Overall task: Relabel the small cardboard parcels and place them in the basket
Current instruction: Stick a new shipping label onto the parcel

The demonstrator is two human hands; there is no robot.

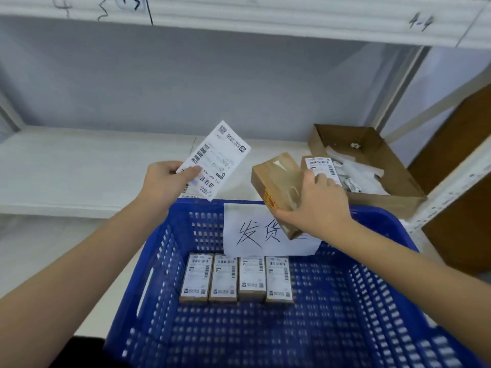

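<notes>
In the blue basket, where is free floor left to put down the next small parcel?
The blue plastic basket has bare floor right of the row of four labelled cardboard parcels, and all across the near half toward the person. The far left is crowded: the row sits under the white handwritten paper sign. The right hand holds a brown parcel above the far rim.

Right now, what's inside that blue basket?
Four labelled parcels stand in a row on the floor of the blue basket, below a handwritten paper sign on its far wall. The sign hides the wall behind it.
</notes>
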